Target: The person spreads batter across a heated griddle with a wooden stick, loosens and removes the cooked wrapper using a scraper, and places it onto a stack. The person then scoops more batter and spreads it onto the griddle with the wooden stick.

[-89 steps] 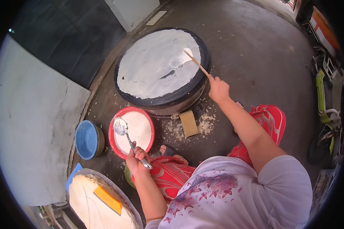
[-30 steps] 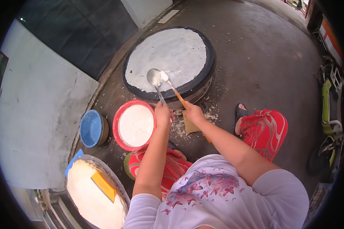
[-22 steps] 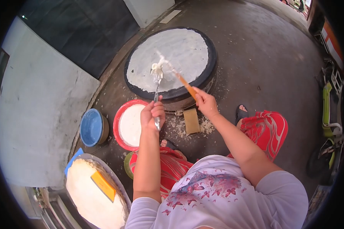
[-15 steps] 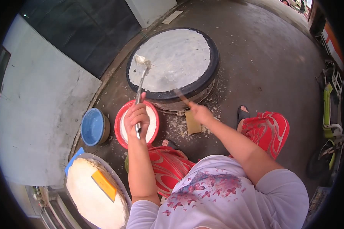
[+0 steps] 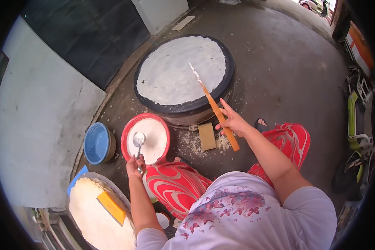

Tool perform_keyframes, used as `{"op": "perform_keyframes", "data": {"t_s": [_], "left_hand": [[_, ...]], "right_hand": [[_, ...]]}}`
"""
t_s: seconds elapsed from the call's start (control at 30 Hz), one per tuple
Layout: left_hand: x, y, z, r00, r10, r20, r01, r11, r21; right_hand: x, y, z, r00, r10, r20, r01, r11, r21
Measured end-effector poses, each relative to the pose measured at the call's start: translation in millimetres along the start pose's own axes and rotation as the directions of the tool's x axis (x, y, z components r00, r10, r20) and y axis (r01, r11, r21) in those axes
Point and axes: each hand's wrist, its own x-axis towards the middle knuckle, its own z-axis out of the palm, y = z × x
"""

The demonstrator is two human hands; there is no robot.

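My left hand is closed round the handle of a metal ladle, whose bowl is over the white batter in a red basin. My right hand holds a long, flat wooden spatula, with some fingers stretched out. Its far end carries white batter and points over the round black griddle. A thin white sheet of batter covers most of the griddle, with a few small dark specks in it.
A blue basin stands left of the red one. Nearer, a stack of pale flat pancakes bears a yellow scraper. A tan sponge-like block lies among crumbs below the griddle. A green-and-white scooter stands at the right.
My left hand has lowered the ladle from above the griddle to the red basin. The spatula in my right hand has swung upright and nearer, and its blade now shows batter.
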Motion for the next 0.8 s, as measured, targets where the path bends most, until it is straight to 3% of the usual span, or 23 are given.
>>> {"op": "perform_keyframes", "data": {"t_s": [0.07,0.1,0.13,0.17,0.23,0.27,0.3,0.33,0.37,0.47,0.53,0.63,0.8], "left_hand": [[15.3,-9.5,-25.3,0.998,0.038,-0.046,-0.038,0.999,0.0],[27.9,-15.4,-42.4,0.992,0.047,-0.119,-0.022,0.979,0.2],[40.4,-18.5,-64.4,0.979,0.075,-0.19,0.006,0.919,0.395],[59.2,-9.4,-117.4,0.979,0.072,-0.189,0.008,0.919,0.393],[117.2,47.9,-161.1,0.939,0.112,-0.325,0.162,0.689,0.707],[78.5,14.4,-88.8,0.804,0.419,-0.423,0.041,0.671,0.741],[37.6,-2.7,-24.3,0.787,0.471,-0.399,-0.103,0.737,0.668],[8.5,-14.0,25.3,0.762,0.522,-0.383,-0.245,0.78,0.575],[-4.1,-19.9,58.1,0.771,0.57,-0.284,-0.351,0.753,0.557],[-34.4,-42.2,144.9,0.792,0.611,0.016,-0.565,0.722,0.399],[-42.5,-65.1,186.1,0.793,0.584,0.172,-0.606,0.73,0.314],[-38.9,-100.5,226.2,0.833,0.492,0.254,-0.552,0.774,0.311],[-4.1,-134.8,234.3,0.909,0.385,0.156,-0.415,0.817,0.4]], "right_hand": [[11.7,2.0,-14.2,1.0,-0.025,-0.008,0.025,1.0,-0.013],[16.1,0.6,-21.8,0.999,-0.048,-0.025,0.047,0.998,-0.03],[7.7,-14.5,-11.4,0.989,-0.142,-0.045,0.146,0.983,0.109],[0.6,-23.7,-9.9,0.989,-0.141,-0.046,0.145,0.984,0.106],[-6.6,-34.8,-11.9,0.999,-0.022,-0.04,0.026,0.993,0.117],[6.0,-17.6,-28.6,0.999,0.032,-0.012,-0.031,0.995,0.092],[14.4,-9.1,-35.6,0.999,0.031,-0.012,-0.029,0.996,0.088],[20.7,-3.5,-40.9,0.992,0.038,-0.123,-0.041,0.999,-0.024],[24.3,-1.9,-43.0,0.972,0.032,-0.233,-0.065,0.989,-0.135],[49.8,-18.1,-48.3,0.962,0.015,-0.272,-0.053,0.99,-0.134],[72.5,-27.2,-55.8,0.957,0.003,-0.29,-0.048,0.988,-0.148],[106.6,-30.4,-64.9,0.927,0.002,-0.376,-0.072,0.982,-0.173],[140.3,-39.0,-65.8,0.889,0.066,-0.453,-0.184,0.958,-0.222]]}}
